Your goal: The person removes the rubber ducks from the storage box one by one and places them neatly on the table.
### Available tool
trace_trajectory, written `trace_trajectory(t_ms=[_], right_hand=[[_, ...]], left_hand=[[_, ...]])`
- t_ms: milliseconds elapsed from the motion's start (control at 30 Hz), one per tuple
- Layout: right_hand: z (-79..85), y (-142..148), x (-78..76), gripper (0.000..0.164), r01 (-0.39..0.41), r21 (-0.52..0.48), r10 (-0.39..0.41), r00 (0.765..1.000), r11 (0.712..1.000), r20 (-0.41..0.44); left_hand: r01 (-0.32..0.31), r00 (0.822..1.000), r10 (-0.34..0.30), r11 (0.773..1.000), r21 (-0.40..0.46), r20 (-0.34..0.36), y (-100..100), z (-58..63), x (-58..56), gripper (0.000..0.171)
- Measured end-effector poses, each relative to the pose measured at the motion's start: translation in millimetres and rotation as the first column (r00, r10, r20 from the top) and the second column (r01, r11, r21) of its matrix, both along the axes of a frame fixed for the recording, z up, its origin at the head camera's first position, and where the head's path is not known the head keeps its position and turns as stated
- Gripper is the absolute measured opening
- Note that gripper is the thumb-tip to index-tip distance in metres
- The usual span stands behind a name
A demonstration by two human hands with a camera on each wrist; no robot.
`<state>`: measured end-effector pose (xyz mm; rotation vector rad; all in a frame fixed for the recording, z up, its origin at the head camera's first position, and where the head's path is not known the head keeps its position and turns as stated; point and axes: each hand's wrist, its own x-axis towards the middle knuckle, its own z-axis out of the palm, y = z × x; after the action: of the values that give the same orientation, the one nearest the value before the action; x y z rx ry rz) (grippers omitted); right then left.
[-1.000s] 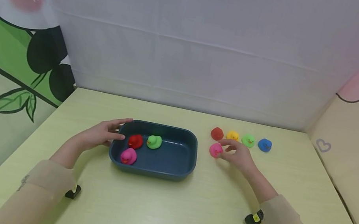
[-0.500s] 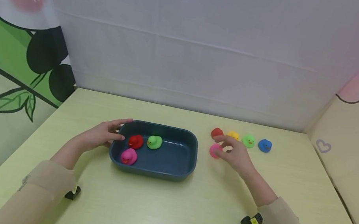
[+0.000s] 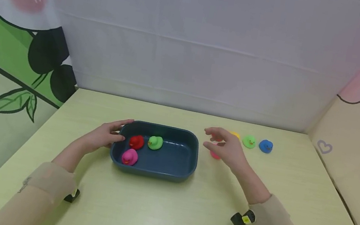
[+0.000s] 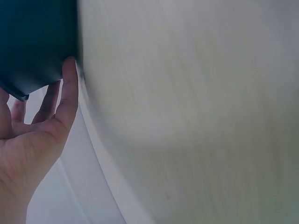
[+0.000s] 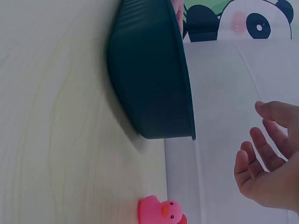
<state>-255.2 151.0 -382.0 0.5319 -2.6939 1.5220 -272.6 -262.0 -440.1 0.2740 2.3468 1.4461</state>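
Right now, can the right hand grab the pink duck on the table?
Probably yes. The right hand looks empty, with its finger and thumb apart. The pink duck is close by, outside the tray, and I see nothing blocking the way.

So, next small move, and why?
Probably a shift left, over the tray, to the green duck inside: the right hand looks empty and hovers by the tray's right end, that duck is the nearest inside, and the left hand holds the opposite end.
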Motion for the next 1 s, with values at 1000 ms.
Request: trace_trajectory(t_ms=[1000], right_hand=[[-13.2, -90, 5.4, 0.039, -0.141, -0.14, 0.13, 0.988, 0.98, -0.083]], left_hand=[[-0.015, 1.0, 0.015, 1.0, -0.021, -0.018, 2, 3.0, 2.0, 0.063]])
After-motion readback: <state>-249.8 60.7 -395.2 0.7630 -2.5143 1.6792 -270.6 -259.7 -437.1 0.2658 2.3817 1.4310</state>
